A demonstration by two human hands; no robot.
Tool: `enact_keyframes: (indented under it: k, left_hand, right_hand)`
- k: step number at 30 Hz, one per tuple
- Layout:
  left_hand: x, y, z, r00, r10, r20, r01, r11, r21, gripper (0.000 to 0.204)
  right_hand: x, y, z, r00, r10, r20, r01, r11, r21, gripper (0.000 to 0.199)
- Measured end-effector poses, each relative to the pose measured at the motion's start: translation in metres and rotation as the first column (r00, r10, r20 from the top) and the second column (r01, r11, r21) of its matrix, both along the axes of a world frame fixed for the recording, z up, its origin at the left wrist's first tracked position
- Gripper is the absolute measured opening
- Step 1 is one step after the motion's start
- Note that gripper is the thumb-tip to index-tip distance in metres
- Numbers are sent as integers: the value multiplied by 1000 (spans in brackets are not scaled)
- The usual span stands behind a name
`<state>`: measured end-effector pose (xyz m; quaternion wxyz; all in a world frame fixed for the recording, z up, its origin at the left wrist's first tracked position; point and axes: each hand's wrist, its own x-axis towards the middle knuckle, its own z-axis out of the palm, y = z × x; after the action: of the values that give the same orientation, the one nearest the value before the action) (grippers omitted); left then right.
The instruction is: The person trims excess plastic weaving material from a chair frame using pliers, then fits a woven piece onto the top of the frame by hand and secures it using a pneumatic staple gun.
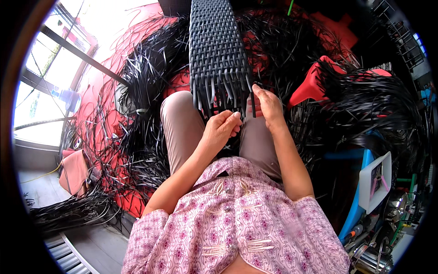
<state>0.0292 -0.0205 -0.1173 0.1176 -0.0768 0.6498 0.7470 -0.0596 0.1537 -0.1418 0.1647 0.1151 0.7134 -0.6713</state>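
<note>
A long dark grey woven panel [218, 43] of flat plastic strands comes down from the top of the view and ends above my knees. Loose strand ends hang in a fringe [220, 89] along its near edge. My right hand [269, 107] is at the panel's right corner, thumb and fingers closed around a hanging strand end [253, 104]. Just below the fringe, my left hand [222, 130] is closed with its fingers curled in. Whether it holds anything is hidden.
Heaps of loose black plastic strips [148, 68] lie around my legs on a red floor covering [127, 201]. At right, more strips drape over a red plastic stool [310, 84]. A white-framed basket [375, 181] and metal pots [372, 259] stand at lower right; a pink bag [73, 171] lies left.
</note>
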Motion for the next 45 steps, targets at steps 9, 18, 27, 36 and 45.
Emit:
enact_keyframes:
  k: [9,18,27,36,45]
  left_hand:
    - [-115,-65,35,933,-54,-356,-162,820,-549,32]
    - [-200,-61,7,891,187,-413,-453,334,-827,49]
    - [-196,-51,-27,838,107,-535,-544,223,-809,51]
    - [-197,-49,-26,813,107,-572,-581,207,-787,48]
    - [-198,-46,-24,827,83,-556,-561,173,-809,50]
  right_hand:
    - [-15,-21,7,983,140,-118,-100,951,294,38]
    - [0,-13,5,681,89,-726,176,943,281,22]
    - [-11,1,5,516,436,-737,47,845,532,39]
    - [-43,-14,19,109,584,-804,195,781,593,23]
    - [-57,-44,20,615,219,-757,-108,975,194,15]
